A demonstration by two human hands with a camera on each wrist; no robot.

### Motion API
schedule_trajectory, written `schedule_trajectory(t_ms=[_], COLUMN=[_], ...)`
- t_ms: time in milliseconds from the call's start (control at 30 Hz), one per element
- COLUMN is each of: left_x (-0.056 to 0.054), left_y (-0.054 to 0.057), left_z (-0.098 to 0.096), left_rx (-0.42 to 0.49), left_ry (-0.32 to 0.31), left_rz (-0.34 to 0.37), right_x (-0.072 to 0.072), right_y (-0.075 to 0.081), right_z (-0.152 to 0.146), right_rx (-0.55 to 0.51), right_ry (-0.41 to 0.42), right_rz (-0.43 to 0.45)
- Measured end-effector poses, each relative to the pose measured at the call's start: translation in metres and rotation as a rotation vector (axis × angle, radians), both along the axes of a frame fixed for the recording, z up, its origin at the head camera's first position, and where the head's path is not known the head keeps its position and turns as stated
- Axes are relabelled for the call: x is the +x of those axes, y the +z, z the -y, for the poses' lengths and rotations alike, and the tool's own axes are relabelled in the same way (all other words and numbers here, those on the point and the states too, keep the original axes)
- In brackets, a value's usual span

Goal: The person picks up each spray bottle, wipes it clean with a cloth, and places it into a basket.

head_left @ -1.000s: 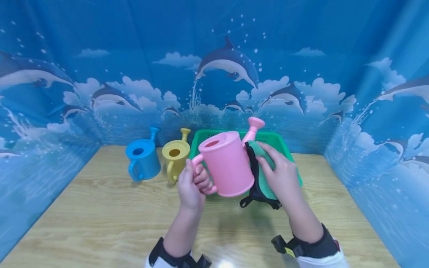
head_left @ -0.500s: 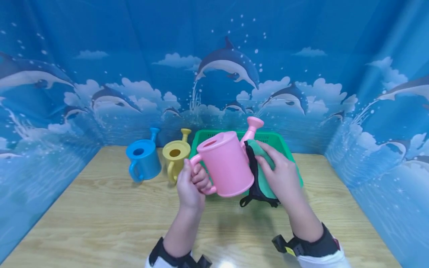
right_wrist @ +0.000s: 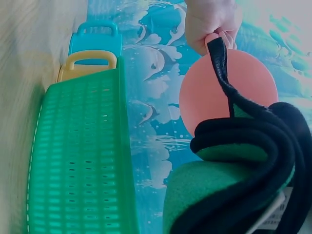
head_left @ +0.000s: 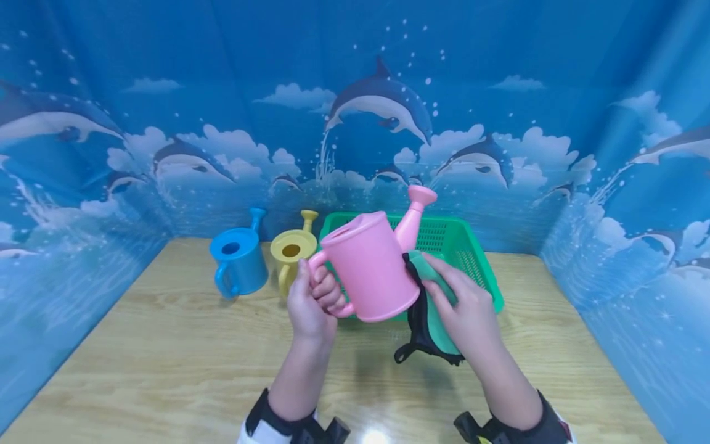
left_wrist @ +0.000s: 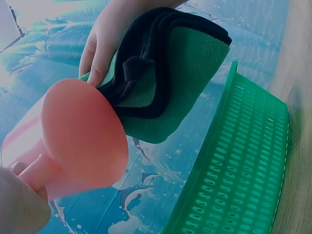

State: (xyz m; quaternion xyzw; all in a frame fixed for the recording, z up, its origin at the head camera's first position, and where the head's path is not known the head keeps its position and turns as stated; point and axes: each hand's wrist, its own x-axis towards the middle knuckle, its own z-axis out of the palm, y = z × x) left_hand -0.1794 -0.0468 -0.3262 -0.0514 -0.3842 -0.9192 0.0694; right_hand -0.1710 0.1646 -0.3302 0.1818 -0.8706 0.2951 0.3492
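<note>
A pink toy watering can (head_left: pixel 371 265) is held up in the air, tilted, with its spout pointing up and to the right. My left hand (head_left: pixel 313 308) grips it by the handle. Between the thumb and fingers of my right hand (head_left: pixel 471 308) is a folded green towel (head_left: pixel 440 330) with black edging. That towel (left_wrist: pixel 190 73) lies against the can's side near its base (left_wrist: pixel 85 131), as the left wrist view shows. In the right wrist view a black loop hangs over the can (right_wrist: pixel 204 87), and the towel hides part of the base.
Behind the can a green perforated basket (head_left: pixel 490 283) stands on the wooden table (head_left: pixel 194 364). To its left are a yellow watering can (head_left: pixel 291 250) and a blue watering can (head_left: pixel 241 262), both upright. A dolphin-printed curtain (head_left: pixel 277 61) encloses the back and sides.
The right hand and towel have slid down the pink can, away from its spout, baring more of it. The can has shifted slightly up and left in the left hand.
</note>
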Motion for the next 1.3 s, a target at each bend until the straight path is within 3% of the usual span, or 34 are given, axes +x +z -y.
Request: schedule_trajectory(t_ms=[233,567,733,933,1300], left_x=[0.003,0.005,0.004,0.002,0.002], left_y=[-0.003,-0.005,-0.004,-0.002,0.000], left_z=[-0.003,-0.008,-0.006,-0.004,-0.001], left_rx=[-0.057,-0.055,-0.029,-0.020,-0.020], left_ry=[-0.040,-0.065,-0.065,-0.043,-0.012], left_rz=[-0.028,0.015,0.020,0.014,0.012], right_x=[-0.007,-0.027,-0.023,-0.015,-0.003], right_y=[0.005,0.011,0.011,0.003,-0.005], right_z=[-0.004,-0.013,-0.013,-0.009,-0.008], right_rx=[-0.016,-0.114,-0.082,-0.039,-0.006], right_ry=[-0.028,-0.078,-0.050,0.018,0.045], right_rz=[0.002,0.065,0.110,0.071,-0.006])
